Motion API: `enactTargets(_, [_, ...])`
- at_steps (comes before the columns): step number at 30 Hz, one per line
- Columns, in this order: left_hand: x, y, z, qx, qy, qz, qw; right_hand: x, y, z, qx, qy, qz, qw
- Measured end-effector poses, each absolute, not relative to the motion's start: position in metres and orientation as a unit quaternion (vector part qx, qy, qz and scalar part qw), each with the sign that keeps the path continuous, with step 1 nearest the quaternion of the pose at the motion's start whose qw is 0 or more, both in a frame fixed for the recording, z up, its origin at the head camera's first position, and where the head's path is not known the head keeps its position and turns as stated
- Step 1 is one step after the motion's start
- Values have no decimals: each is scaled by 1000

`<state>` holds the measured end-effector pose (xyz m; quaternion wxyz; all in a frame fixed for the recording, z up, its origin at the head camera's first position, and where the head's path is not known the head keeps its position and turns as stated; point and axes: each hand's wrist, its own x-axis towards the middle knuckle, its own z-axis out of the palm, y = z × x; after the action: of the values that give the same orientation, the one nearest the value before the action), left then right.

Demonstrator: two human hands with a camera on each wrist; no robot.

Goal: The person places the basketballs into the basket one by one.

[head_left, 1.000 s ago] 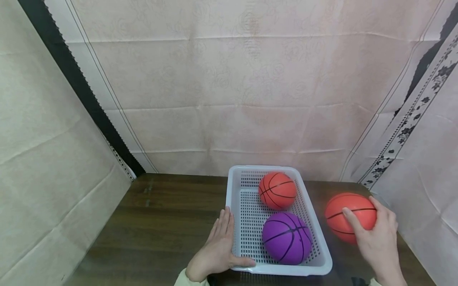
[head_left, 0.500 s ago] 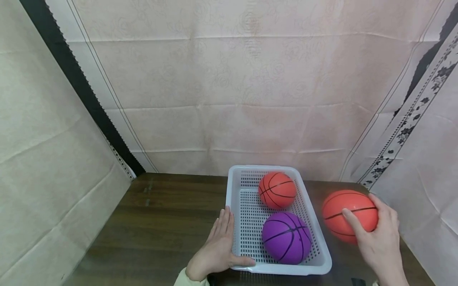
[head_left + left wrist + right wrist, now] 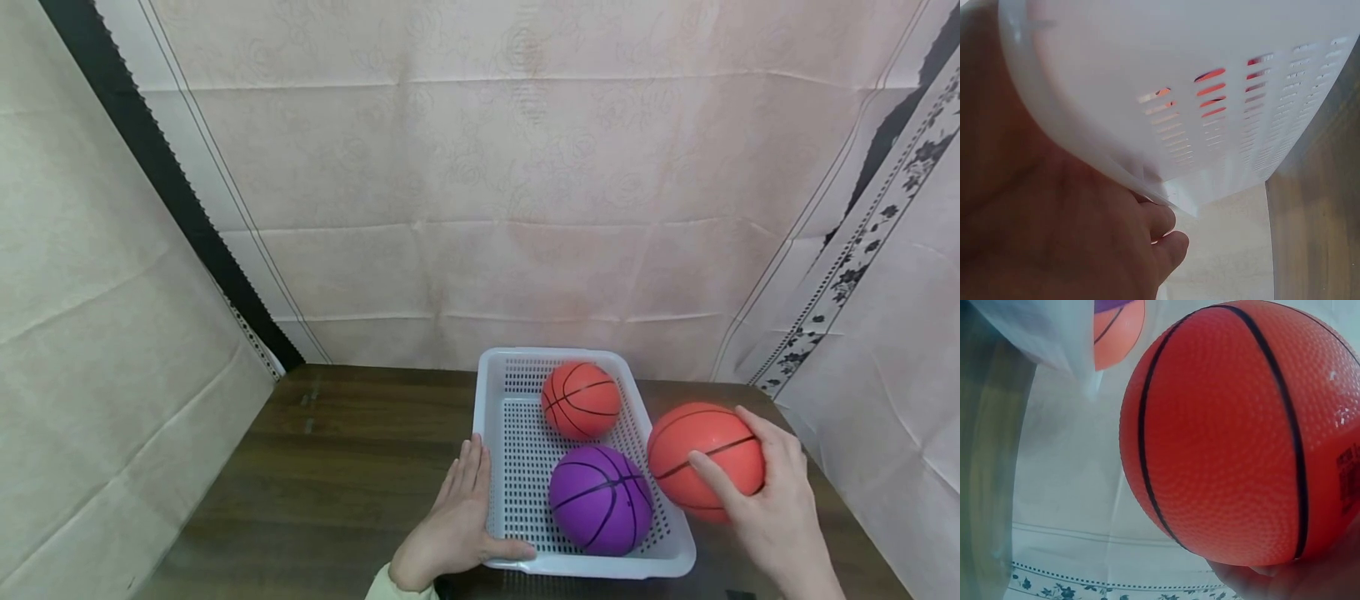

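In the head view my right hand (image 3: 776,508) grips a large orange toy basketball (image 3: 701,458) from its right side, thumb and fingers spread around it. The ball hangs at the right rim of a white perforated plastic basket (image 3: 671,521), overlapping that rim from above. Whether it touches the rim I cannot tell. In the basket lie a smaller orange ball (image 3: 581,400) at the back and a purple ball (image 3: 600,500) at the front. My left hand (image 3: 453,525) rests against the basket's left wall, fingers straight, thumb over the front corner. The right wrist view shows the held basketball (image 3: 1222,437) close up.
The basket stands on a dark wooden table (image 3: 360,467). Pale cloth (image 3: 480,192) walls off the back and both sides, with a flower-patterned border (image 3: 847,275) at the right. A small dark patch (image 3: 741,595) shows at the table's front edge.
My right hand has lifted the large orange basketball from the table on the right and carried it left to the basket's edge. The left hand and the basket have stayed in place.
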<state>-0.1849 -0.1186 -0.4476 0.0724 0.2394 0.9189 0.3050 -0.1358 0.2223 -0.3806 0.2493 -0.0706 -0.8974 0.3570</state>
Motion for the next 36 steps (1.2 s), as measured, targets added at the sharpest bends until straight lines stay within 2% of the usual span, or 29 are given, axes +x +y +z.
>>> enactTargets(14, [-185, -118, -449, 242, 919, 304, 67, -140, 201, -382, 3, -907, 339, 251])
enactTargets(23, [-184, -119, -450, 242, 919, 306, 65, -143, 188, -385, 19, -902, 350, 252])
enactTargets(30, [-185, -120, -451, 245, 916, 311, 61, -146, 179, -390, 26, -906, 366, 213])
enactTargets(36, [-184, -120, -451, 244, 916, 313, 61, -146, 178, -396, 54, -927, 342, 145])
